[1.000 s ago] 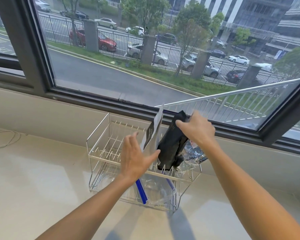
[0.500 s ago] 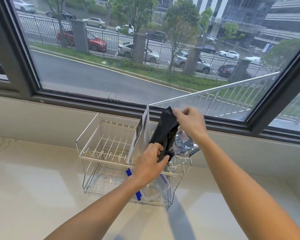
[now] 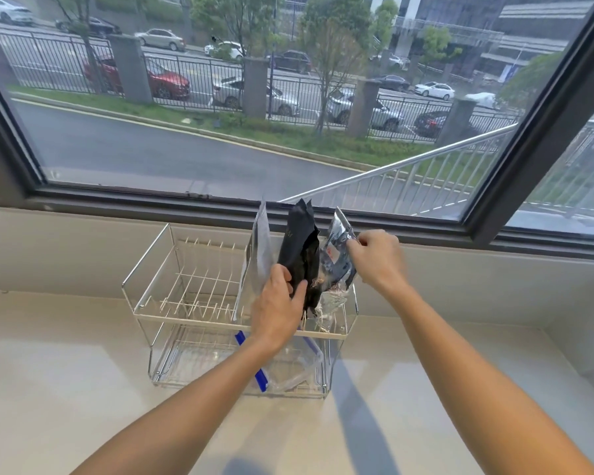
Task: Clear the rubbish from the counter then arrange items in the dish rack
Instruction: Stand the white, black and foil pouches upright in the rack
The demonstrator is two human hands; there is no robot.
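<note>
Right hand [image 3: 374, 260] shifted to crinkly, perhaps foil pouch [image 3: 336, 258].

Dish rack [image 3: 186, 296]: silvery chrome wire frame, cream-white prongs and cream rim bar along the upper tier. Counter [image 3: 66, 389]: pale cream, glossy, with soft grey shadows. Left packet [image 3: 262, 248] in the rack: light grey-white, plain on the visible face. Middle packet [image 3: 300, 248]: matte black, faint gold lettering, illegible. Right packet [image 3: 336, 255]: shiny silver foil with dark patches and a small red-and-white mark, possibly a label. Lower tier: clear plastic bag [image 3: 288, 368] with a bright blue strip along its edge. Window frame [image 3: 546, 108]: dark grey-brown. Outside: dark grey road, green grass strip, black railings, one red car [image 3: 165, 82] among white and silver ones
</note>
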